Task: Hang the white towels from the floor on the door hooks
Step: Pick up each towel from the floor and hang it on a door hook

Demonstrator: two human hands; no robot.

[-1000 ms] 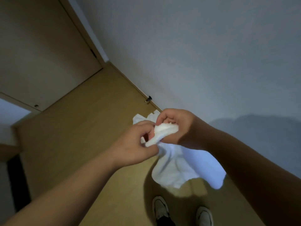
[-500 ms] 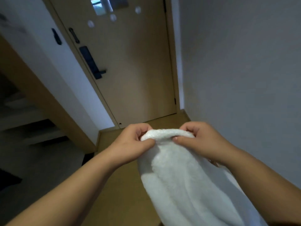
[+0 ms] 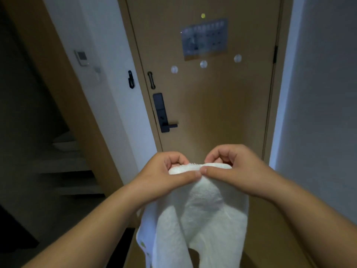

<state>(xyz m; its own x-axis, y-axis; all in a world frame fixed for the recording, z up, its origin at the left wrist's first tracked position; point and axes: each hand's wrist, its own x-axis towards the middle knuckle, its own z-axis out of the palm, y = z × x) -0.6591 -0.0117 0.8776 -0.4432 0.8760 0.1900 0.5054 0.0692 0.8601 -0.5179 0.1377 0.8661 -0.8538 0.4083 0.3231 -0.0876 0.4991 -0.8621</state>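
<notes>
A white towel (image 3: 201, 215) hangs down in front of me, held by its top edge. My left hand (image 3: 164, 175) pinches that edge on the left, and my right hand (image 3: 235, 169) pinches it on the right, thumbs almost touching. Ahead stands the brown door (image 3: 212, 105). Three round clear hooks sit on it in a row: the left hook (image 3: 174, 69), the middle hook (image 3: 203, 64) and the right hook (image 3: 237, 58). All three hooks are bare. The towel is well below and short of them.
A notice sheet (image 3: 204, 38) is stuck on the door above the hooks. A black lock with lever handle (image 3: 164, 115) is at the door's left edge. A white wall (image 3: 318, 93) runs along the right. Dark stairs (image 3: 63, 171) lie to the left.
My view has swung up from the floor to the door. Both hands have lifted the towel and shifted to grip its top edge, moving closer together and nearer the door.
</notes>
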